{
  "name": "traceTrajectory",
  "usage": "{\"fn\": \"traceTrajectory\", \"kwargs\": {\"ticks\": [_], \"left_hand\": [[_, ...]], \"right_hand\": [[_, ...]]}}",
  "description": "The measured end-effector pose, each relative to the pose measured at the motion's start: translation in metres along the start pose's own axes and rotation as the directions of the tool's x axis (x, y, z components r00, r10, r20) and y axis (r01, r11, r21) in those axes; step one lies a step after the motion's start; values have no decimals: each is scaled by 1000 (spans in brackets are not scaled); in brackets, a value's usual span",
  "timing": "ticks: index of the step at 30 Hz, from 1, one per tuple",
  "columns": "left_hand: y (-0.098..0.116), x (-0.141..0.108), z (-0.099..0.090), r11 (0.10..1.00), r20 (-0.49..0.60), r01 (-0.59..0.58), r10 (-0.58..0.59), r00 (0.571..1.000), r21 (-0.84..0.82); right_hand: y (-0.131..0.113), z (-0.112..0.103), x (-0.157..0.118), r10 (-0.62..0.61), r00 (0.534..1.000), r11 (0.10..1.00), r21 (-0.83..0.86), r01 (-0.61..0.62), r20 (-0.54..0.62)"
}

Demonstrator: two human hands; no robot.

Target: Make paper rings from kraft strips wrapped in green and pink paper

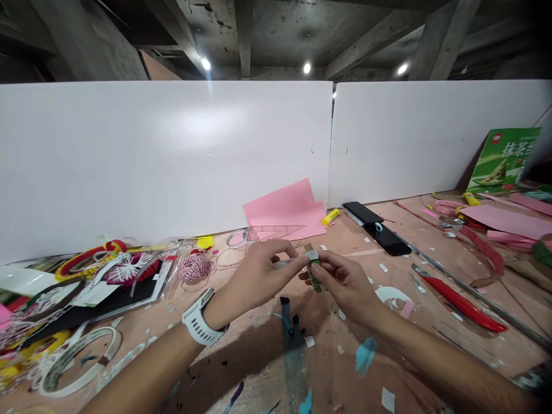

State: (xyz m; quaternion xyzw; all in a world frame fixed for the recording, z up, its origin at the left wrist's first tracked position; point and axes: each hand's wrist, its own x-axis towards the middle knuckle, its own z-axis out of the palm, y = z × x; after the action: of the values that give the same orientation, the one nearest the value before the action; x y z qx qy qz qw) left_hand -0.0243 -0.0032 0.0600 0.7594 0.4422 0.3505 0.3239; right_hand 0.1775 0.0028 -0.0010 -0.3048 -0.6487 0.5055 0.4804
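Observation:
Near the middle of the table, my two hands meet around a small brown cardboard strip [317, 286] with some green on it. My right hand [347, 279] is closed, its thumb and fingers pinching the strip from the right. From the left, my left hand [259, 267] pinches a thin white strip [309, 256] against the cardboard's upper part; whether it is paper or tape I cannot tell. My left wrist wears a white watch [200, 319]. Fingers partly hide both pieces.
Pink paper [280, 207], a yellow glue stick [330, 217] and two phones [364, 213] lie behind my hands. A red utility knife [463, 302] and a long metal ruler [470, 287] are at right. At left are twine [194, 268] and a tape roll [50, 382]. White panels [129, 161] stand behind.

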Motion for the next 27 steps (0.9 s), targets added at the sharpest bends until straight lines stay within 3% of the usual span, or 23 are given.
{"fn": "traceTrajectory", "kwargs": {"ticks": [27], "left_hand": [[-1,0,0,992,-19,-43,45,999,115]], "right_hand": [[4,2,-1,-11,1000,999,43,10,28]]}}
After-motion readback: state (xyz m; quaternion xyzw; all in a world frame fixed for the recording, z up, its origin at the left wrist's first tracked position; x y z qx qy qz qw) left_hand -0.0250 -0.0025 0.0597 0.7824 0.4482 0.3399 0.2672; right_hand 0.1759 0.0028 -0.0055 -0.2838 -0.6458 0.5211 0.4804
